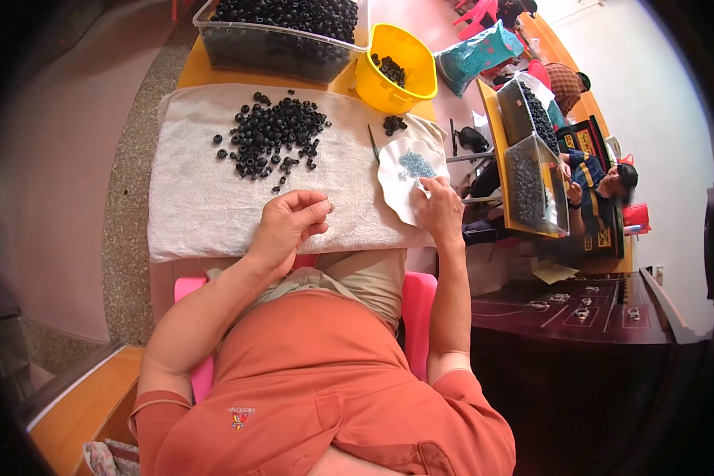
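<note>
A pile of small round black pieces point(274, 135), some with a hole, lies on a whitish towel point(190, 214). At the towel's near side, my left hand point(288, 230) is closed in a pinch; a tiny dark thing shows at its fingertips, too small to name. A white wavy-edged dish point(390, 190) on the right holds small clear bluish pieces point(416, 165). Over the dish's near part, my right hand point(440, 210) has its fingers drawn together beside those pieces; what they hold, if anything, is hidden. A thin dark pointed tool point(374, 143) lies against the dish's left rim.
Behind the towel stand a clear bin point(282, 49) full of black pieces and a yellow tub point(397, 91) with some more. A small black cluster point(394, 124) sits above the dish. On the right, a person point(603, 186) works by other clear bins point(531, 190).
</note>
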`<state>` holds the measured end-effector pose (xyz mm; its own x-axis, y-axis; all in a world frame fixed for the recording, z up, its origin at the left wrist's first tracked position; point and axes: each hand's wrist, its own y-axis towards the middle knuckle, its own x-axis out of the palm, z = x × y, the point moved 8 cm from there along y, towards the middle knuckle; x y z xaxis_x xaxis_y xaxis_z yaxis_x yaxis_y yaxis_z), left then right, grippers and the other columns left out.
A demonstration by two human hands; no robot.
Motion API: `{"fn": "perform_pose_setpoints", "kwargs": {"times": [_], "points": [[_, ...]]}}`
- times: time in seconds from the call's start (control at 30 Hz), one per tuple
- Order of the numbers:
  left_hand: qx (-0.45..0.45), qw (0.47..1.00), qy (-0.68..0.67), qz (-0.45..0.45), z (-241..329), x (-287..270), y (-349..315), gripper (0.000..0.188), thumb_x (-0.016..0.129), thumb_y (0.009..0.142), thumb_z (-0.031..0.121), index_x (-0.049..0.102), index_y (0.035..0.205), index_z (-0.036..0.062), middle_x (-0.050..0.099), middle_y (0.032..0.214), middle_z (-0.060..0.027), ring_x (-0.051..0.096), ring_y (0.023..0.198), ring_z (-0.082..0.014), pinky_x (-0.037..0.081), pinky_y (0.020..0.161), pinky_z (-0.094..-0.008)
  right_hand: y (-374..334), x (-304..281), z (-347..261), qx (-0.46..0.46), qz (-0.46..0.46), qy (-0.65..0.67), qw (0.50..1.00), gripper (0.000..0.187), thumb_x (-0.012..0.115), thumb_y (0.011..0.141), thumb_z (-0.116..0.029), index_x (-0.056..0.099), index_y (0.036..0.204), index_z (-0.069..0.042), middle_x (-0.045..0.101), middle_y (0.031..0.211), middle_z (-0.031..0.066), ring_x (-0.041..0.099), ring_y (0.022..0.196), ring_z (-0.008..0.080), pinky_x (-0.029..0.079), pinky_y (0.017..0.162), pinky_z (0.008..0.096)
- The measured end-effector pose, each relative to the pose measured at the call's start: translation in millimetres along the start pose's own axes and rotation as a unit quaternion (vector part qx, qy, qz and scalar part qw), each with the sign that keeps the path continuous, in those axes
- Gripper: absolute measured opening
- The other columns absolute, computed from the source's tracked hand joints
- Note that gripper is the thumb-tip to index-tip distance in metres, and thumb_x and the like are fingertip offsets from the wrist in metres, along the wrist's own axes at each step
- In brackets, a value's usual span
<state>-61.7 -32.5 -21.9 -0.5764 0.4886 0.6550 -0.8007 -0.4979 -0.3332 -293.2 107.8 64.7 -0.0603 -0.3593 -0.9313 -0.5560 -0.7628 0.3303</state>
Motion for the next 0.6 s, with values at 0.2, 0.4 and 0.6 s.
{"fn": "perform_pose_setpoints", "kwargs": {"times": [0.2,0.4,0.6], "points": [[0.002,1.0,-0.012,-0.005,0.5,1.1,-0.6,0.011,0.068,0.089,0.009,0.065,0.1,0.0048,0.068,0.092,-0.0038,0.063,0.077,-0.0096,0.055,0.072,-0.0234,5.2,12.7,4.7,0.008,-0.046,-0.008,0.999,0.019,0.06,0.088,-0.021,0.069,0.098,-0.008,0.066,0.101,0.0137,0.065,0.089,0.0365,0.05,0.079,0.0466],[0.006,1.0,-0.005,-0.006,0.9,0.1,-0.8,0.011,0.068,0.09,0.009,0.066,0.099,0.005,0.068,0.092,-0.004,0.063,0.077,-0.0095,0.055,0.072,-0.0234,2.5,17.0,-0.9,-0.018,-0.055,0.014,0.998,0.015,0.059,0.089,-0.017,0.068,0.092,-0.006,0.066,0.095,0.0147,0.064,0.085,0.0371,0.05,0.076,0.0451],[0.004,1.0,-0.007,-0.005,1.0,1.7,-1.4,0.011,0.068,0.09,0.01,0.066,0.099,0.005,0.068,0.091,-0.004,0.063,0.076,-0.0092,0.055,0.071,-0.0235,0.3,13.4,-2.3,-0.039,-0.03,0.035,0.998,0.012,0.061,0.087,-0.014,0.067,0.09,-0.004,0.066,0.093,0.0152,0.064,0.083,0.037,0.05,0.073,0.0431]]}}
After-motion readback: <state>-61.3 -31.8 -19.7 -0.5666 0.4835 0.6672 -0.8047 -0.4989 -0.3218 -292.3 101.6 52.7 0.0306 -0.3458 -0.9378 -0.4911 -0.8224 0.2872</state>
